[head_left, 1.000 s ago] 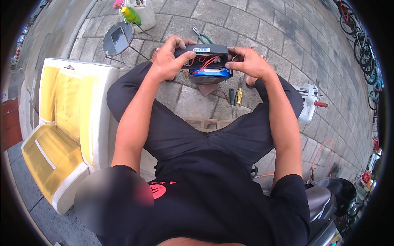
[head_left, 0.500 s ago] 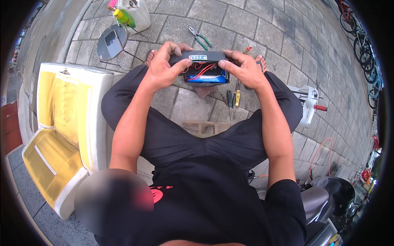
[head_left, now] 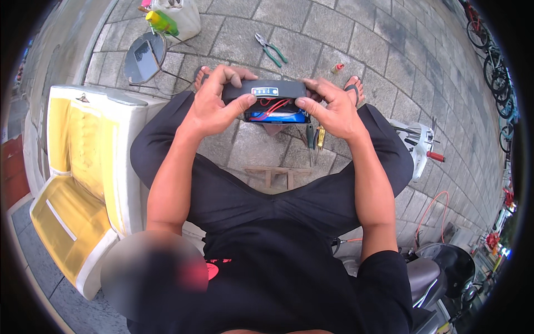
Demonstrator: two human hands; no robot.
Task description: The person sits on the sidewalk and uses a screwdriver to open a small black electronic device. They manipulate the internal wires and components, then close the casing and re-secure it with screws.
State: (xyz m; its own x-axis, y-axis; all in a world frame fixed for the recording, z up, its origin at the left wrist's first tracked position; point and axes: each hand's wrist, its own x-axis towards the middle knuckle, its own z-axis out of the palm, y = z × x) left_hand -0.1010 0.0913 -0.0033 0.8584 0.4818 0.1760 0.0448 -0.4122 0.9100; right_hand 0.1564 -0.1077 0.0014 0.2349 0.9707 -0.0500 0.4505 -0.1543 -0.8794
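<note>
Between the two hands, above the paving and over the gap between the knees, a black box (head_left: 248, 116) is held with its long black cover (head_left: 286, 89) raised at the far edge. On the cover's near face a small lit panel (head_left: 265, 92) is set. Below it, red wires (head_left: 269, 109) are seen, and by the box's near edge a blue pack (head_left: 281, 117) is exposed. The cover's left end is gripped by the left hand (head_left: 218, 107), thumb in front and fingers over the top; its right end is gripped likewise by the right hand (head_left: 335, 108).

On the paving (head_left: 311, 28), beyond the box, green-handled pliers (head_left: 271, 50) are laid opened, and a small red bottle (head_left: 338, 68) is placed near the right foot. Just beside the box's near right corner, a green screwdriver (head_left: 311, 137) and a yellow screwdriver (head_left: 321, 137) are seen side by side. Toward the paving's left edge, a round stool (head_left: 132, 68) is placed near a white container (head_left: 188, 21); its right edge is lined with bicycles (head_left: 497, 75).
</note>
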